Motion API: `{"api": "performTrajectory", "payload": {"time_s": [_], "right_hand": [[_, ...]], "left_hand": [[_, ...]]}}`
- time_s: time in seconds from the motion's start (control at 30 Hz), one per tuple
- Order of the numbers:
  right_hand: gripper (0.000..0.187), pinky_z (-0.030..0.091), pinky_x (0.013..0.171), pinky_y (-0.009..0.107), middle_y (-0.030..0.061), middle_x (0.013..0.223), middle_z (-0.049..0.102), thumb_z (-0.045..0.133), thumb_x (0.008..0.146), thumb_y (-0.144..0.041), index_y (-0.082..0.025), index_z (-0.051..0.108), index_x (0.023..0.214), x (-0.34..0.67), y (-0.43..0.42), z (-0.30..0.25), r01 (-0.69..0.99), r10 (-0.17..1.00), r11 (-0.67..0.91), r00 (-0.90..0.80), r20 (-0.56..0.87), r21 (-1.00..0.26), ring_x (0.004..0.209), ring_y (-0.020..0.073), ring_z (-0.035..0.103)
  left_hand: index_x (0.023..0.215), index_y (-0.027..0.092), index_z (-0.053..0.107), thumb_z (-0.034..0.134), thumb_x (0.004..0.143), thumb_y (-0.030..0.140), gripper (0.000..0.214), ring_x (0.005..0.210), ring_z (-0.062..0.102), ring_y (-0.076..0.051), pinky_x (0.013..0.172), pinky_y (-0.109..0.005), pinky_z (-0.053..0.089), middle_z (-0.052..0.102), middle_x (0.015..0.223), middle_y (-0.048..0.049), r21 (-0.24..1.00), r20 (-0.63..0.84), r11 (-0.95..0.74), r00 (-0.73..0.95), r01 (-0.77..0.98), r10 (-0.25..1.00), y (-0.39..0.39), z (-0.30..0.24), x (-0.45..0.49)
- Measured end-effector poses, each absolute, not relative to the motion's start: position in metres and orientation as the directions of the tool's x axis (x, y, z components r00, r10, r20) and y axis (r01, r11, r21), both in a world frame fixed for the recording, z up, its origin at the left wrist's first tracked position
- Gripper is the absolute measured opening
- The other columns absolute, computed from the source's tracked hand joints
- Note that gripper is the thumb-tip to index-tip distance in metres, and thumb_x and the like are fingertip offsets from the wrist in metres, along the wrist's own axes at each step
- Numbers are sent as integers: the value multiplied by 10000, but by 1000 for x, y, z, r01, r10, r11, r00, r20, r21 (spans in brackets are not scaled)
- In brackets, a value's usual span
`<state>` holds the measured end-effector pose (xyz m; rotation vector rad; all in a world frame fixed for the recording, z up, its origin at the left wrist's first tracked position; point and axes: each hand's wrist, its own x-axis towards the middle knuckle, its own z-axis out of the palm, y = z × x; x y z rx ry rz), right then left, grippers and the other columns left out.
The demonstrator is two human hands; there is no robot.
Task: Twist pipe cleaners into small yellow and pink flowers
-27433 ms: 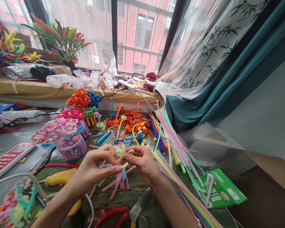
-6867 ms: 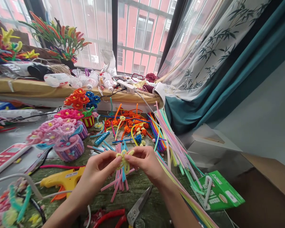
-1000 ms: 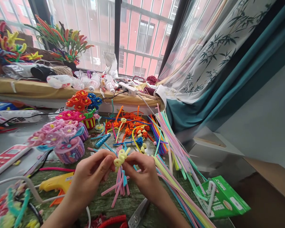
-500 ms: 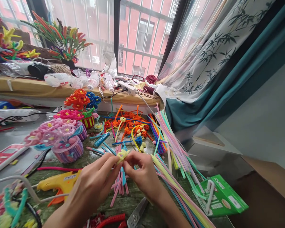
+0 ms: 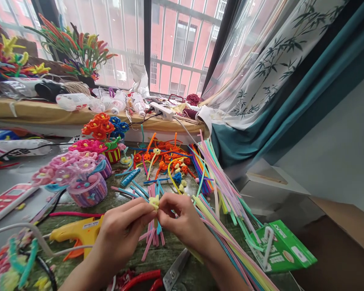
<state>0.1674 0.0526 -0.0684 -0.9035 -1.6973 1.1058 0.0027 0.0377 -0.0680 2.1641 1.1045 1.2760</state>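
Observation:
Between my two hands sits a small pale-yellow pipe-cleaner flower [image 5: 154, 202], its loops bunched together. The fingertips of my left hand [image 5: 125, 226] pinch it from the left. My right hand [image 5: 180, 218] grips its right side with thumb and forefinger. Directly below and behind lies a bundle of short pink and blue pipe cleaners [image 5: 154, 236] on the table. To the left of my left hand is a yellow glue gun [image 5: 75, 231]. Red-handled scissors [image 5: 176, 273] lie open-bladed near my right forearm, partly cut off by the frame's bottom edge.
Long pastel pipe cleaners [image 5: 227, 242] spread along the right, beside a green box [image 5: 288, 246]. Orange pipe-cleaner pieces [image 5: 164, 155] are scattered farther back. Finished pipe-cleaner flower pots [image 5: 87, 190] stand at left. A white cord [image 5: 33, 230] loops near the glue gun.
The yellow loops look more tightly bunched and sit slightly lower and farther left. My left fingers now lie flatter against them; both hands keep their pinch.

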Motion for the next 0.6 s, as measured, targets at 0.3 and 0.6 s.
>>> {"api": "performTrajectory", "payload": {"time_s": [0.3, 0.6], "right_hand": [[149, 238, 477, 207, -61, 573, 388, 524, 732, -112, -177, 480, 606, 172, 55, -67, 46, 875, 294, -415, 249, -955, 533, 80, 307], [127, 267, 485, 206, -50, 603, 404, 539, 762, -154, -176, 502, 641, 172, 51, -65, -18, 859, 283, -439, 262, -959, 556, 84, 331]], "left_hand": [[571, 156, 643, 632, 789, 403, 330, 526, 409, -117, 460, -194, 324, 473, 544, 16, 940, 208, -247, 176, 236, 962, 34, -52, 9], [546, 154, 652, 714, 703, 478, 365, 474, 376, -91, 421, -179, 328, 484, 518, 18, 999, 11, -3, 176, -50, 984, 34, -54, 12]]}}
